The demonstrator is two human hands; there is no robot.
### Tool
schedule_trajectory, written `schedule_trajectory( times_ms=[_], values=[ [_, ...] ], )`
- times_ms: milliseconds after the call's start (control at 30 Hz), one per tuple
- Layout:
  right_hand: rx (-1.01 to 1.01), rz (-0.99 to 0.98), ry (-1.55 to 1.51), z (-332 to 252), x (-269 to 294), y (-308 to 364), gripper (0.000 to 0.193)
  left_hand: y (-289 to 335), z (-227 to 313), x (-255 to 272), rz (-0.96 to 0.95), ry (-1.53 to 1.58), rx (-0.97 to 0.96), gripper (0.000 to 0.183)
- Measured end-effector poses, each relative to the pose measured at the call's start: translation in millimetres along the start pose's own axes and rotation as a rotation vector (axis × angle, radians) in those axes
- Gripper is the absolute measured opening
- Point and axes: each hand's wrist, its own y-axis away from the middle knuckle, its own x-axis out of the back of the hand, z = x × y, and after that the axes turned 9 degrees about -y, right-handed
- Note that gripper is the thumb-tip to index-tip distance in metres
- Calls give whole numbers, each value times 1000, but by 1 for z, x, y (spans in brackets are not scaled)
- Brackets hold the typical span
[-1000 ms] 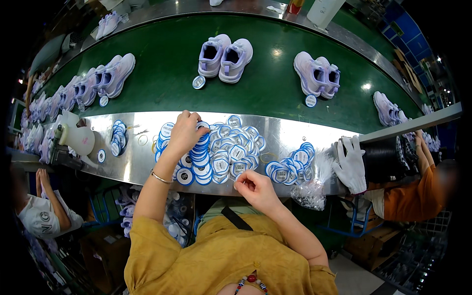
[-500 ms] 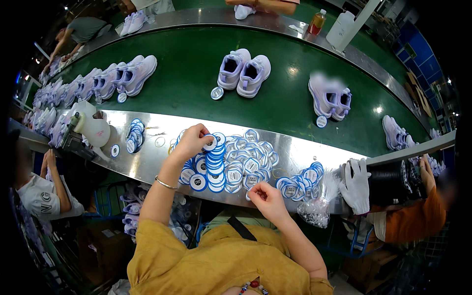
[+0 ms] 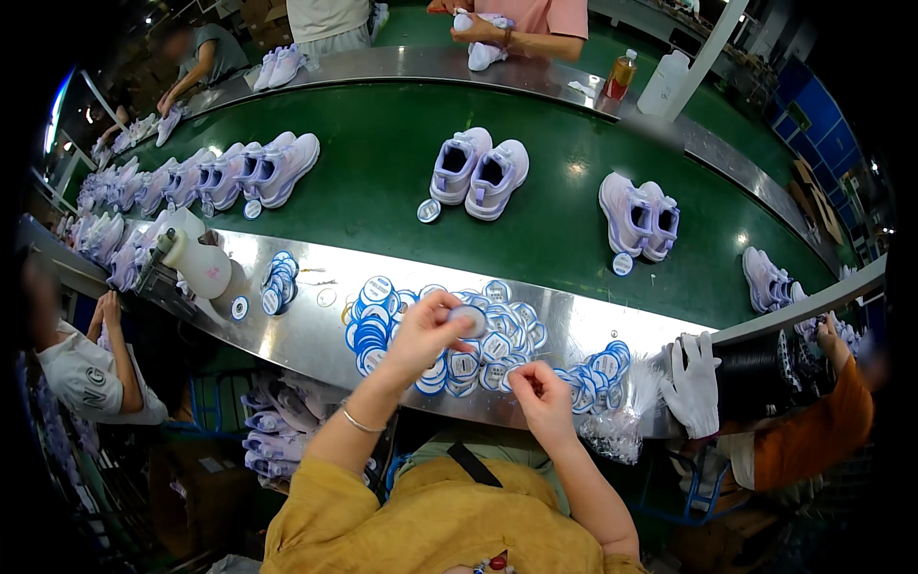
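Note:
My left hand (image 3: pixel 423 333) is closed in a pinch on a round tag (image 3: pixel 469 321), slightly blurred, above a wide pile of similar tags (image 3: pixel 519 330) with blue rims. Beside that hand, overlapping tags (image 3: pixel 371 325) form a heap at the pile's left. My right hand (image 3: pixel 545 407) hovers at the pile's near right edge, thumb and forefinger pressed together. What they pinch is too small to make out; a tag's edge shows by the fingertips. Just right of it lies a smaller cluster of tags (image 3: pixel 604 365).
Pairs of pale lilac shoes (image 3: pixel 480 177) stand along the green belt (image 3: pixel 363 172), several with a tag alongside. On the metal ledge (image 3: pixel 316 330) are a white plastic bottle (image 3: pixel 206 271), another tag stack (image 3: pixel 279 284), clear plastic strands (image 3: pixel 622 416) and a white glove (image 3: pixel 692 387). Other people work around the line.
My left hand has moved right across the pile, carrying a tag. The stack it was over is now spread left. My right hand has shifted slightly right.

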Motion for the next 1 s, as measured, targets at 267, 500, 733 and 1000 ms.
schedule_trajectory(
  times_ms=[267, 500, 733, 1000],
  values=[
    [308, 239, 146, -22, 7, -15, 8, 5, -11, -73, -76, 178, -40, 18],
    [268, 266, 189, -26, 19, -14, 10, 3, -21, -83, -22, 243, -19, 12],
    [337, 275, 263, -19, 10, -17, 12, 10, -29, -80, -28, 185, -74, 17],
    [246, 249, 220, -19, 9, -9, 13, 15, -31, -77, -93, 178, -124, 13]
  ],
)
